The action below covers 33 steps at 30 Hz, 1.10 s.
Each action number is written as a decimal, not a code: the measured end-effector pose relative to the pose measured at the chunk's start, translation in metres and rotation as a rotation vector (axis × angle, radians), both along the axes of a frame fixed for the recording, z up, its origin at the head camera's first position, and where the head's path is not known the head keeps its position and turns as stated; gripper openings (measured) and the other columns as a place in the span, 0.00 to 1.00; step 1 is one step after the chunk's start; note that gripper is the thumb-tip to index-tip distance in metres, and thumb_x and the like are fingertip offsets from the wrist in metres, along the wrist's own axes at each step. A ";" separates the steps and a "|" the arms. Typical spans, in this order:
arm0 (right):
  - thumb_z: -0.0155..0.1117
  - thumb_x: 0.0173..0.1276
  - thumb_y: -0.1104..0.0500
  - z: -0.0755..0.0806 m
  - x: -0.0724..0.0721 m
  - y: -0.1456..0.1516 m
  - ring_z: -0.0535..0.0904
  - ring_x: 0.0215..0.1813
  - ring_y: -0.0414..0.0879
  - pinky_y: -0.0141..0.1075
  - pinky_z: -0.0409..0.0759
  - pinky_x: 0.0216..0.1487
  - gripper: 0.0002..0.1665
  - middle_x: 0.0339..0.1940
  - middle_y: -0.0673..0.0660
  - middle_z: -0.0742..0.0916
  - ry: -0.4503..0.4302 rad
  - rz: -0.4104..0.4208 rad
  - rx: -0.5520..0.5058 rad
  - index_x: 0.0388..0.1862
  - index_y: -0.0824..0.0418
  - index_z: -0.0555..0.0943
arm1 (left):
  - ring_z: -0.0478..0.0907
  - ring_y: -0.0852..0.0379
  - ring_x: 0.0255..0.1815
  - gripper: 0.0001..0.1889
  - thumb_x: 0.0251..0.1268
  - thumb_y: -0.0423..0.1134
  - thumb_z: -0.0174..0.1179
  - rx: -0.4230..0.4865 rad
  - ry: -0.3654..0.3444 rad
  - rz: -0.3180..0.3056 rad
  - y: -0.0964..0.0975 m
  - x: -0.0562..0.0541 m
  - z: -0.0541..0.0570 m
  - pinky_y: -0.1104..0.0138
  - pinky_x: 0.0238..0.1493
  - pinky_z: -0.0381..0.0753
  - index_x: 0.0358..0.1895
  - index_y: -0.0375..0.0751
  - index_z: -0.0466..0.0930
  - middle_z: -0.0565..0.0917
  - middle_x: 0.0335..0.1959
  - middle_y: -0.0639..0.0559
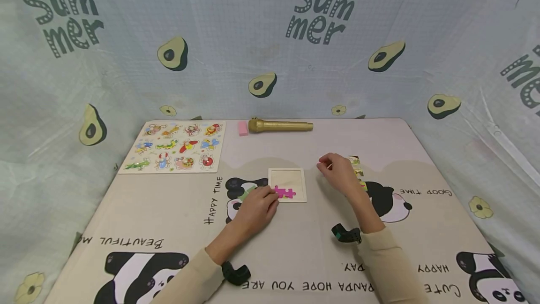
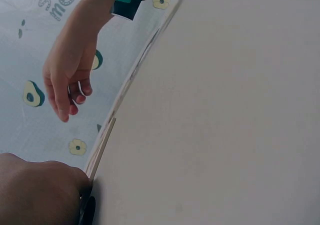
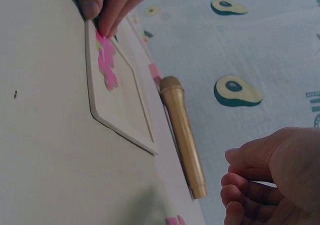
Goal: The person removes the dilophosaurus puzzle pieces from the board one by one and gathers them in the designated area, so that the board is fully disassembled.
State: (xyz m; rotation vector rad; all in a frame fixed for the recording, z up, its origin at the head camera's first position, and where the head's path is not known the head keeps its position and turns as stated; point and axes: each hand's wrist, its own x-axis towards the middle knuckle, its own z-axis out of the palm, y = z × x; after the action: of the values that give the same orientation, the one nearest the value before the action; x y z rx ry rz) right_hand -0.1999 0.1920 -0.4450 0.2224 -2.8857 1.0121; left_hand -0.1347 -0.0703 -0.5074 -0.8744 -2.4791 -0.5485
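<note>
A square wooden puzzle tray (image 1: 296, 179) lies mid-table, with joined pink jigsaw pieces (image 1: 285, 193) along its near side. My left hand (image 1: 257, 208) grips the tray's near left corner. The right wrist view shows that thumb at the outer rim and the fingers inside, over the end of the pink pieces (image 3: 107, 65). To the right of the tray my right hand (image 1: 341, 175) hovers over the table. Its fingers hang loosely curled with nothing seen between them. Printed jigsaw pieces (image 1: 356, 165) lie beside it, partly hidden by the hand.
A board of animal and insect pictures (image 1: 173, 147) lies at the back left. At the table's far edge are a pink block (image 1: 243, 128) and a gold microphone (image 1: 280, 126). A printed fabric curtain (image 1: 219, 36) hangs behind the panda-patterned tablecloth (image 1: 295, 252).
</note>
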 end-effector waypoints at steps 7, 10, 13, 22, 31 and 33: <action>0.64 0.72 0.55 -0.007 0.001 -0.017 0.79 0.41 0.50 0.39 0.82 0.44 0.16 0.39 0.59 0.85 -0.045 0.065 0.008 0.51 0.65 0.83 | 0.83 0.54 0.42 0.08 0.65 0.36 0.66 -0.005 -0.015 0.001 0.000 0.000 0.000 0.62 0.48 0.83 0.43 0.39 0.89 0.85 0.39 0.51; 0.64 0.71 0.55 -0.010 0.003 -0.022 0.79 0.40 0.49 0.38 0.82 0.43 0.16 0.38 0.58 0.86 -0.053 0.092 0.007 0.51 0.65 0.83 | 0.83 0.54 0.42 0.08 0.64 0.36 0.66 -0.009 -0.008 -0.004 0.000 0.000 0.000 0.62 0.48 0.83 0.43 0.39 0.89 0.85 0.39 0.50; 0.65 0.70 0.55 -0.014 0.004 -0.028 0.79 0.39 0.48 0.37 0.81 0.41 0.16 0.37 0.57 0.85 -0.051 0.114 0.012 0.50 0.65 0.83 | 0.83 0.54 0.42 0.08 0.64 0.37 0.66 -0.015 -0.002 -0.004 0.000 -0.001 -0.001 0.63 0.48 0.83 0.43 0.39 0.89 0.85 0.39 0.50; 0.68 0.68 0.56 -0.019 0.010 -0.042 0.77 0.38 0.45 0.35 0.79 0.41 0.14 0.35 0.56 0.83 -0.071 0.201 0.035 0.47 0.64 0.84 | 0.83 0.54 0.42 0.08 0.64 0.37 0.66 -0.022 -0.012 0.005 -0.001 -0.001 -0.001 0.63 0.48 0.83 0.43 0.40 0.89 0.85 0.39 0.51; 0.72 0.65 0.54 -0.022 0.013 -0.050 0.76 0.40 0.45 0.38 0.78 0.46 0.15 0.37 0.54 0.82 -0.171 0.283 0.082 0.44 0.62 0.84 | 0.83 0.55 0.42 0.08 0.65 0.37 0.65 -0.028 -0.003 0.002 -0.002 -0.003 -0.001 0.63 0.48 0.83 0.43 0.39 0.89 0.85 0.39 0.51; 0.74 0.63 0.53 -0.023 0.013 -0.051 0.75 0.40 0.45 0.38 0.77 0.46 0.15 0.37 0.54 0.82 -0.185 0.293 0.095 0.42 0.62 0.84 | 0.83 0.55 0.42 0.08 0.65 0.37 0.65 -0.028 -0.002 -0.002 -0.002 -0.003 -0.001 0.63 0.48 0.83 0.43 0.39 0.89 0.85 0.39 0.51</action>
State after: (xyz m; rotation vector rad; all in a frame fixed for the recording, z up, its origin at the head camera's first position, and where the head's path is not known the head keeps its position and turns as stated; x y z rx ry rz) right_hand -0.1866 0.1411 -0.4675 0.6040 -3.1382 0.9831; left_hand -0.1374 -0.0719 -0.5079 -0.8875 -2.4930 -0.5170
